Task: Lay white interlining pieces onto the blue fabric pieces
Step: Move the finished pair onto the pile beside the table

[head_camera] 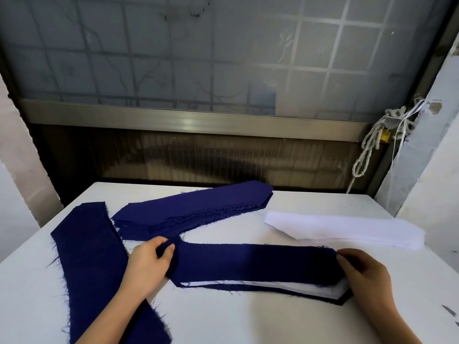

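Single head-worn wide-angle view looked forward and down, close over the white worktop [248, 324] filling the lower half; frosted window [173, 53] across the upper frame.

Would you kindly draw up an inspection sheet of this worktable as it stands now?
Surface: white table, flat.
Job's things: top blue piece lies over a layered pile, with white interlining showing at its near edge; blue stack behind; long blue strip at left; white interlining stack at right rear.
Clutter: small dark marks by the right edge; cannot tell what they are.
Hands: left hand pinches the top blue piece's left end; right hand grips its right end.
Cables: knotted rope hanging by the window frame.
Surroundings: frosted window behind the table; pale wall at right.
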A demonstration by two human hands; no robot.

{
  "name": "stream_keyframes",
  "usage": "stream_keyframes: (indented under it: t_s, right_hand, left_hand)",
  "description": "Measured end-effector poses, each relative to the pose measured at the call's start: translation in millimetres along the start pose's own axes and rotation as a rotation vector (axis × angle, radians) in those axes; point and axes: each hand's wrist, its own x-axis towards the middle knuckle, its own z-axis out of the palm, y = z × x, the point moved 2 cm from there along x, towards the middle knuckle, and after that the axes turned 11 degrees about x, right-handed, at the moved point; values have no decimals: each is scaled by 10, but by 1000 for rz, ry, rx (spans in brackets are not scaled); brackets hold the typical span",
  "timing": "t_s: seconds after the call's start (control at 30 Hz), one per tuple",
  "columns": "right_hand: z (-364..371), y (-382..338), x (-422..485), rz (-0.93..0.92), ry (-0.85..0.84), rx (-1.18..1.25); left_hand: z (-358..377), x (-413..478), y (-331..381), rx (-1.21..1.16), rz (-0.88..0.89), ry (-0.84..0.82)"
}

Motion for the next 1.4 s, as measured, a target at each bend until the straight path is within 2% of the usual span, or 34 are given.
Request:
stream_keyframes:
  t_s: [0.23, 0.33, 0.47, 0.57, 0.67, 0.93, 1.0, 1.17, 1.4]
  right_hand:
    - [-89, -51, -87, -11, 203, 55]
    - [-111, -47, -95, -9, 252, 3]
    - [-92, -16, -71, 68, 193, -99]
    - [-103, 1, -34, 133, 172, -132]
    - [-111, 4, -28, 140, 175, -125]
    - [-166, -21, -86, 78, 239, 121]
    - [-142, -14, -86, 58, 223, 92]
    - [-123, 55, -31, 159, 186, -53]
    - [-126, 49, -41, 173, 216, -74]
  left_hand:
    - [-36, -11, 6, -188, -39, 36]
    - [-40, -11, 1, -205, -49, 28]
    - [-16, -8, -14, -57, -68, 1]
    - [2, -33, 6, 109, -53, 35]
    - [-5, -38, 26, 163, -17, 68]
    - [-16, -42, 47, 186, -16, 44]
    - [-16, -37, 49, 171, -15, 51]
    - [-26, -29, 43, 57, -37, 94]
    - [-32, -14, 20, 37, -42, 127]
